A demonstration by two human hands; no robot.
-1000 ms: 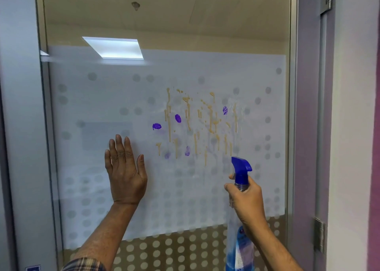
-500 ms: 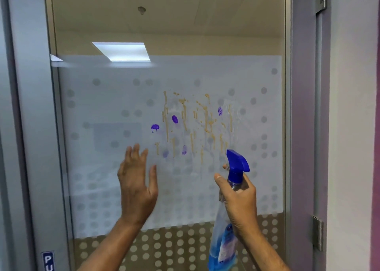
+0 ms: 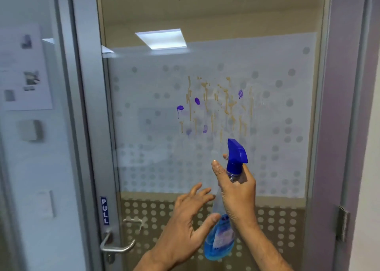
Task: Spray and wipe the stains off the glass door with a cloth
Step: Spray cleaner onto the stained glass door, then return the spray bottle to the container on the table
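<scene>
Right hand (image 3: 236,192): curled round the neck of the bottle (image 3: 220,242), just under the blue plastic trigger (image 3: 236,153); lower centre-right of frame.
Left hand (image 3: 187,225): fingers spread and relaxed, holding nothing; thumb tip just beside the bottle body, contact cannot be told.
Bottle: clear plastic, tapering, blue liquid in the lower part; near upright, nozzle toward the door (image 3: 154,147).
Door: glass pane in a grey metal frame; frosted film with round dots.
Stains (image 3: 216,106): tan vertical drips and purple oval smudges, centre of pane, above the nozzle.
Handle (image 3: 117,246): brushed metal lever, lower left, below a blue "PULL" label (image 3: 104,210).
Hinge (image 3: 342,223): metal, lower right.
</scene>
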